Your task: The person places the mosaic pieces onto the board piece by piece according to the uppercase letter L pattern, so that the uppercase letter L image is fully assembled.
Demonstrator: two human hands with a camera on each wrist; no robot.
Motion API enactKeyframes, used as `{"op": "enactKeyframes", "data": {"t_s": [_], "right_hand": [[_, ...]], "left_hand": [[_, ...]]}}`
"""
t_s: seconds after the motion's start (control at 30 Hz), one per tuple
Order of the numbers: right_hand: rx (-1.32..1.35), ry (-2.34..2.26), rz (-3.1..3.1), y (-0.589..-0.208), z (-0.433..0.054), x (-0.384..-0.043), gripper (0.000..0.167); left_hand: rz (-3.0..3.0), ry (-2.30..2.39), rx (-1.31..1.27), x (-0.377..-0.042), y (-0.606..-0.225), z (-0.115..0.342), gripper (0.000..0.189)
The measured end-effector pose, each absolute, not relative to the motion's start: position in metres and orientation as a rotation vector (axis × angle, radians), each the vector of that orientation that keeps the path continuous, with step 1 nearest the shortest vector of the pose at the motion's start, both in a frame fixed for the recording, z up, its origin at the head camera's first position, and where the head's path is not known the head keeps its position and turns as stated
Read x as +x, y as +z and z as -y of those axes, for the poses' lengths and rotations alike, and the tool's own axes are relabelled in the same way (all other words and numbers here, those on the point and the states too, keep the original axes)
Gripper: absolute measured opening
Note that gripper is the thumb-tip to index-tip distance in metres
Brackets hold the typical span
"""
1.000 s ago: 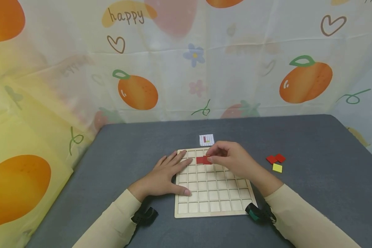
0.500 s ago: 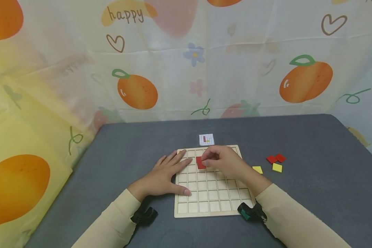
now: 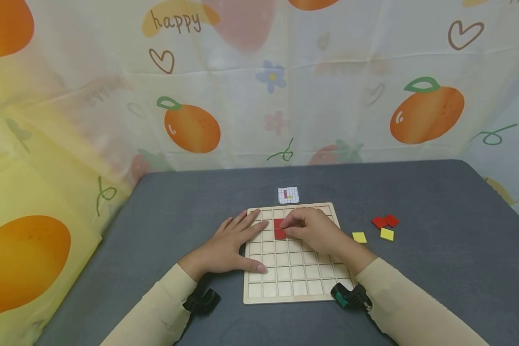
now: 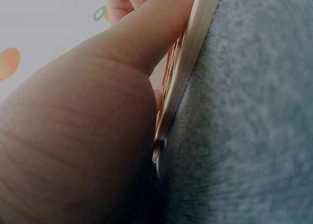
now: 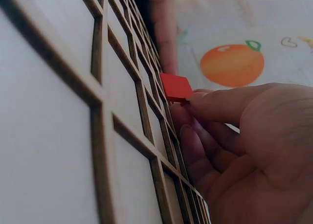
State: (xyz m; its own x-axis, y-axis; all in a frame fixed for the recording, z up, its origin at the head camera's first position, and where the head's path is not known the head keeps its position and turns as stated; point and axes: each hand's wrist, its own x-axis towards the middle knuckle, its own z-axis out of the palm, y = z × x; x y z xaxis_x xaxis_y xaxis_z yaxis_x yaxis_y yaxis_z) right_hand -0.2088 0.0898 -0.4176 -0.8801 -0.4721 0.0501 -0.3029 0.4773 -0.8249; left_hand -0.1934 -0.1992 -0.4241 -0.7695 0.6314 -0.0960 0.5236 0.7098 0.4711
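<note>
In the head view my right hand pinches a red square tile between thumb and fingers, over the upper left part of a wooden grid board. Another red tile sits in the cell just beyond it. The right wrist view shows the pinched tile tilted, right at the board's raised grid lines. My left hand rests with spread fingers on the board's left edge, its thumb on the lower left cells. From the left wrist, the thumb lies across the board's side.
A small printed card with a coloured grid pattern lies behind the board. To the right on the grey table are two loose red tiles and two yellow tiles, one close by the right forearm. A fruit-patterned cloth hangs behind.
My right hand has moved left and slightly nearer with the red tile, from beside the other red tile to just below it. The arm's shift uncovers a yellow tile. My left hand stays put.
</note>
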Motion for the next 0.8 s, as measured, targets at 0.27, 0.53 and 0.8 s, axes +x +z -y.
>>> {"op": "enactKeyframes", "data": {"t_s": [0.27,0.53,0.8], "right_hand": [[-0.726,-1.325,-2.553,-0.4185,-0.0907,-0.2093,0.011],[-0.806,-1.269,-2.549,-0.4183,-0.0925,-0.2074,0.017],[-0.820,-1.281,-2.532,-0.4180,-0.0920,-0.2065,0.019]], "left_hand": [[-2.677,0.617,0.931,-0.1941,-0.4248,0.1997,0.110],[-2.677,0.609,0.932,-0.1943,-0.4252,0.1992,0.110],[-2.673,0.624,0.928,-0.1936,-0.4245,0.1991,0.109]]}}
